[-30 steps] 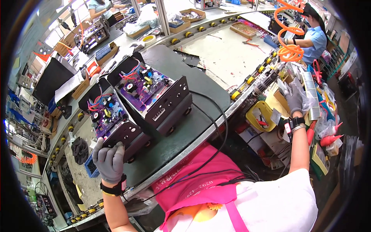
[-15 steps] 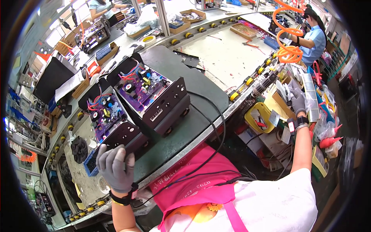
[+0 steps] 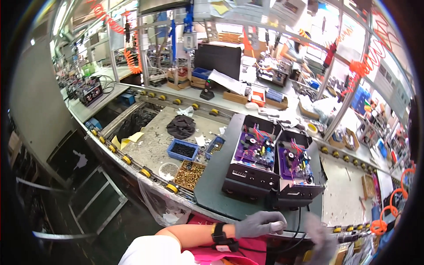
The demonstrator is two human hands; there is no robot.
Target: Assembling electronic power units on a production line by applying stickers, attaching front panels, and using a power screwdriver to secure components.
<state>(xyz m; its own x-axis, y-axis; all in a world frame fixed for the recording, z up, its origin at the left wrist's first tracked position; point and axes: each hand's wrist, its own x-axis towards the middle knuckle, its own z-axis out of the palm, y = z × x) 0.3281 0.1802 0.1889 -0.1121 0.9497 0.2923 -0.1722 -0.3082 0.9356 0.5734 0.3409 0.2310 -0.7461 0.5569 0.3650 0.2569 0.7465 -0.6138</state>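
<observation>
My left hand [image 3: 258, 224], in a grey glove w/ a black wrist strap, is lying at the near edge of the dark green mat [image 3: 212, 185] on the counter [image 3: 154, 145]. Fingers are curling loosely, closing on nothing; fingertips are pointing right. My right hand [image 3: 319, 236] is showing only as a grey blur at the lower right, just past the left one; can't tell whether it's spread or closed, or whether it's holding anything.

Two open black chassis units are sitting side by side on the mat, just beyond the left hand, apart from it. Left unit [image 3: 252, 164] is lying up and slightly left of the hand; right unit [image 3: 297, 173] is directly above it. Both are showing purple circuit boards w/ coloured wiring. A black cable [image 3: 299, 221] is running down from the right unit, passing just beside the left fingertips.

To the left of the mat: a blue tray [image 3: 182, 150] of dark small parts, a box of brass-coloured fasteners [image 3: 190, 174], a black cloth [image 3: 180, 126].
</observation>
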